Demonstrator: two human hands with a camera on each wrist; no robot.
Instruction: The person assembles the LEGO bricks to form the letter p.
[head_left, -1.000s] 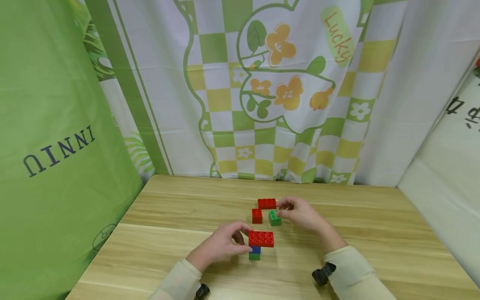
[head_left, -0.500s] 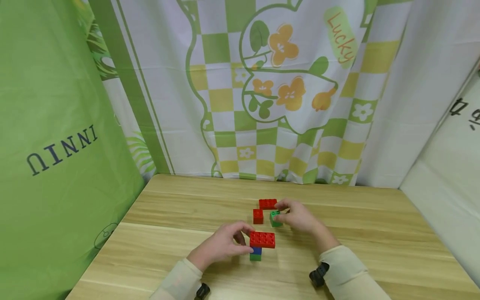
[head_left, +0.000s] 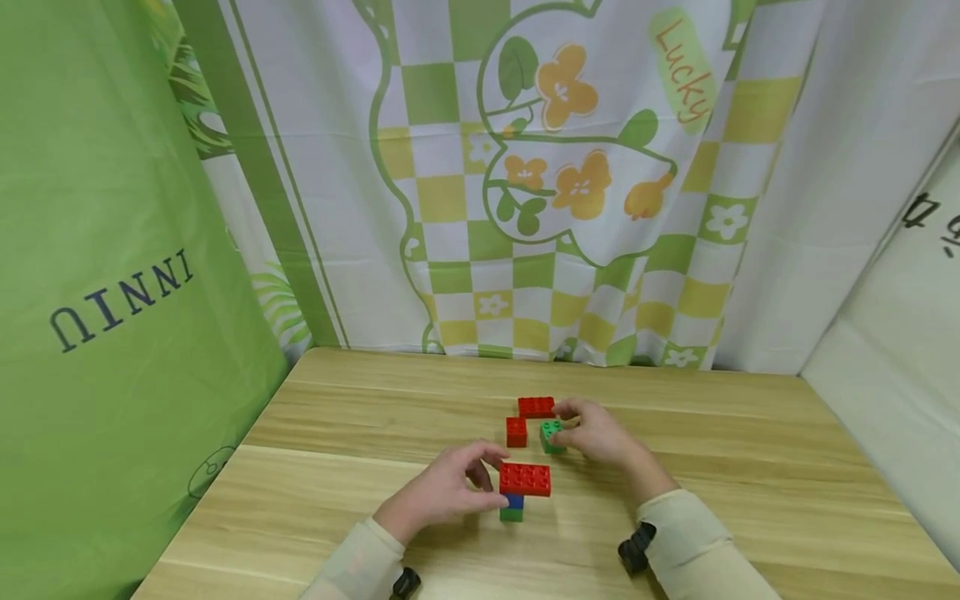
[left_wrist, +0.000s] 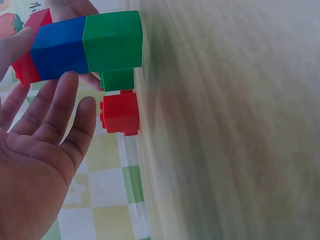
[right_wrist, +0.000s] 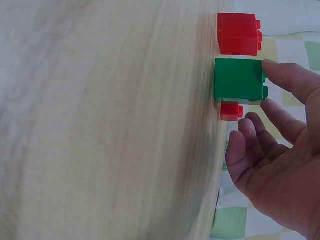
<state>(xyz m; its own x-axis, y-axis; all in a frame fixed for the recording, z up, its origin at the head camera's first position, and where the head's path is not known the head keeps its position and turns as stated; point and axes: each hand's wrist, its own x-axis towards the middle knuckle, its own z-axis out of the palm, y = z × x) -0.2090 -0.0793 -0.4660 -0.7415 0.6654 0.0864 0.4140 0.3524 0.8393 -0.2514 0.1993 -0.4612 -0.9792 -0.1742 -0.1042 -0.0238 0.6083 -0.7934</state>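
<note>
A small stack stands on the wooden table, with a long red brick (head_left: 525, 479) on top, a blue brick (left_wrist: 60, 47) under it and a green brick (left_wrist: 114, 41) at the bottom. My left hand (head_left: 442, 487) pinches the stack's left side between thumb and index finger near the red and blue bricks, its other fingers loosely bent. Farther back, my right hand (head_left: 603, 437) has thumb and index finger at the upper edge of a separate green brick (right_wrist: 239, 80), pinching it. That brick stands on the table with studs up.
Left of the separate green brick sits a small red brick (head_left: 516, 433). A long red brick (head_left: 536, 407) lies just behind them. Patterned curtain (head_left: 570, 275) hangs along the table's far edge, and green cloth (head_left: 135, 400) hangs at left.
My right hand has shifted slightly left and its thumb has come onto the separate green brick. The left hand stays at the stack, which has not visibly moved.
</note>
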